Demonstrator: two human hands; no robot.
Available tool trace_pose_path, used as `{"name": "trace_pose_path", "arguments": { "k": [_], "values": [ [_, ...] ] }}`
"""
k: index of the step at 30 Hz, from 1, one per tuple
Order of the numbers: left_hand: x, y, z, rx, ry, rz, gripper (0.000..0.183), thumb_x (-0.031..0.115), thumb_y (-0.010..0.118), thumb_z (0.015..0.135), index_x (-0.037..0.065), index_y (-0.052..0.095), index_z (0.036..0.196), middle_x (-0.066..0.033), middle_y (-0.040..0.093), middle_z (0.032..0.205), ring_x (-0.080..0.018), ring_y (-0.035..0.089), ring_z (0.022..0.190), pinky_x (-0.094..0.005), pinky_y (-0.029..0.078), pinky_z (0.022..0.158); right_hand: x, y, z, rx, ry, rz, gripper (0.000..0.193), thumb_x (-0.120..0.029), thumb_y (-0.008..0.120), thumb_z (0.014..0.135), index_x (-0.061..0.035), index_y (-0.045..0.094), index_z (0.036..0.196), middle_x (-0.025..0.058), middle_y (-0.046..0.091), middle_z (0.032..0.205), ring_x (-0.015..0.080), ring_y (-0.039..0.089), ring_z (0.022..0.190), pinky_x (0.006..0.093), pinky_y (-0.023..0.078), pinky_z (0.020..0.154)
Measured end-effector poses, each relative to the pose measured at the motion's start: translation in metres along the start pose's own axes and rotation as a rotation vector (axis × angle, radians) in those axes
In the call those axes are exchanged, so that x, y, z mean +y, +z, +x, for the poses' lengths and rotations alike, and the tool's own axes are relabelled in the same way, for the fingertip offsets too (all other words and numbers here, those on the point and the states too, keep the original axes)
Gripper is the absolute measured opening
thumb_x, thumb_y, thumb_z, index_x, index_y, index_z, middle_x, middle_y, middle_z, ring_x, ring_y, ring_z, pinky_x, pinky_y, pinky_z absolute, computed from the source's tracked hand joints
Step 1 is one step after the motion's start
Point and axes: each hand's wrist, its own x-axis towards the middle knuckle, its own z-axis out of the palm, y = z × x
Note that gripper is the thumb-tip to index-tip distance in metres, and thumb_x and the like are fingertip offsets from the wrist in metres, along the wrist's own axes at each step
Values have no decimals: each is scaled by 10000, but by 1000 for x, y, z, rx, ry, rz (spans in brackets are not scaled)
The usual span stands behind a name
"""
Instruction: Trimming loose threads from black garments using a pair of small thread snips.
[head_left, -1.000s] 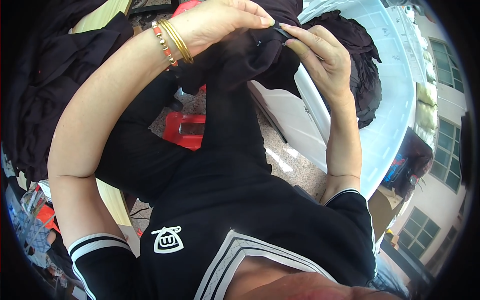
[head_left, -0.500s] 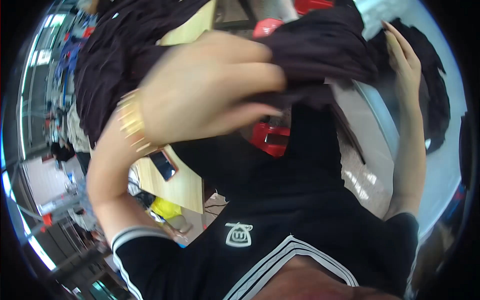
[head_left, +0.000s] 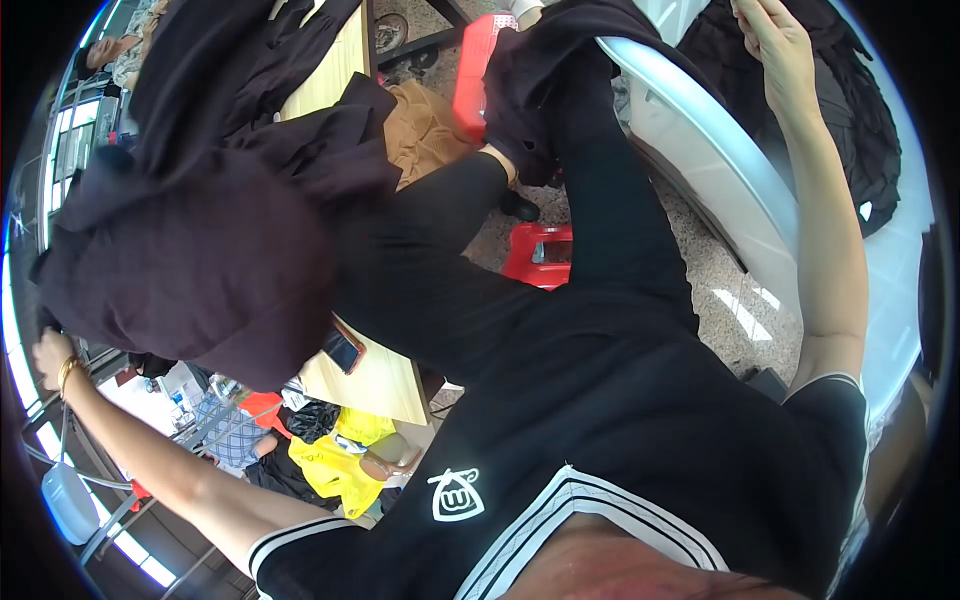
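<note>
A soft, matte black garment (head_left: 200,270) stretches between two raised arms: the left hand (head_left: 48,352) grips its bunched end at far left, while the right hand (head_left: 780,45) is closed on the cloth at upper right. One wooden table (head_left: 375,375) and two red plastic stools (head_left: 540,255) sit beneath.

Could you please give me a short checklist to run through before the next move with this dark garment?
1. Left hand gripping the dark garment: ok, it holds one edge far out to the left.
2. Right hand on the garment: cannot tell, it is raised at the top edge.
3. Garment spread flat: not ok, it hangs bunched.
4. Wooden table free: not ok, a phone and dark cloth lie there.
</note>
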Motion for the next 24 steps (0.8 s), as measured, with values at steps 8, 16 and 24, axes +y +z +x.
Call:
{"name": "trace_pose_path", "arguments": {
  "k": [8,16,24],
  "values": [
    [260,-137,-165,-99,1080,-1214,413,324,620,911,5,644,1173,-143,676,1129,-251,637,1049,-312,464,918,5,6,2,-57,24,-22,245,-235,640,944,-78,680,1128,-121,473,678,-27,336,518,160,214,449],
    [395,-286,-397,36,1819,-892,383,267,689,820,131,647,1176,-56,611,1215,-292,631,1050,-396,514,895,13,7,3,-59,40,-94,246,-228,647,938,-68,680,1122,-113,483,686,-24,346,521,158,221,450],
    [457,-285,-475,-140,1528,-1281,444,378,676,832,87,593,1157,-140,619,1124,-345,647,977,-447,533,799,16,18,7,-123,27,-105,238,-226,655,931,-62,687,1101,-117,496,680,-21,360,527,159,240,463]
  ]
}}
